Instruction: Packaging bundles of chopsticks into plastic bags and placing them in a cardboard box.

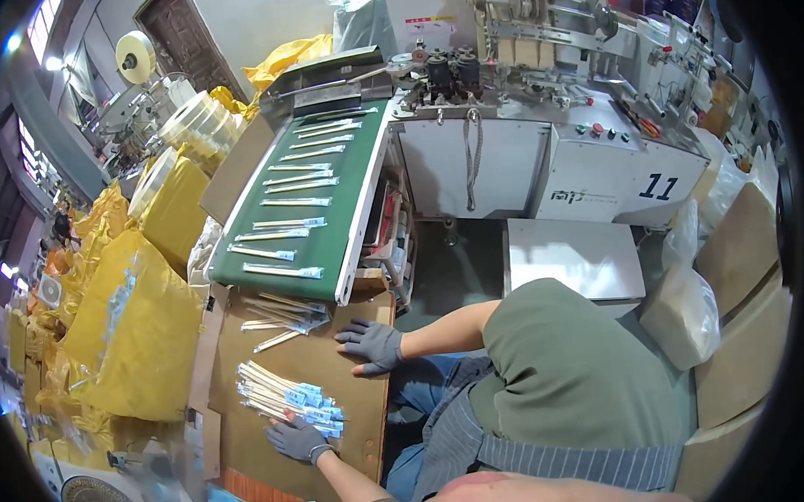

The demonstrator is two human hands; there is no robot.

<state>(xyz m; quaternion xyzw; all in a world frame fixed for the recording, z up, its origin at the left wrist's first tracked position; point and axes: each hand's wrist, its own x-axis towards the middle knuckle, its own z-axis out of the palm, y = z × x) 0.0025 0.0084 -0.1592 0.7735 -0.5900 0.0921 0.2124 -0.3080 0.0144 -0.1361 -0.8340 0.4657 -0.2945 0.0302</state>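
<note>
On the brown board (356, 447) lies a bundle of pale wooden chopsticks in clear sleeves with blue ends (288, 397). At the bundle's near edge rests my left hand (298, 439), in a grey glove with bare fingertips, its fingers stretched out. My right hand (372, 345), gloved the same way, lies flat on the board's right side with fingers apart, holding nothing. Beyond it, a looser heap of wrapped chopsticks (285, 317) sits below the end of the green conveyor belt (322, 245). Single packs lie crosswise in a row along that belt.
A white machine (585, 174) with push buttons stands beyond, right of the belt. Yellow sacks (139, 331) crowd the left. A white fan (96, 501) is at the lower left. Cardboard boxes (738, 239) and a clear plastic bag (683, 316) stand at the right.
</note>
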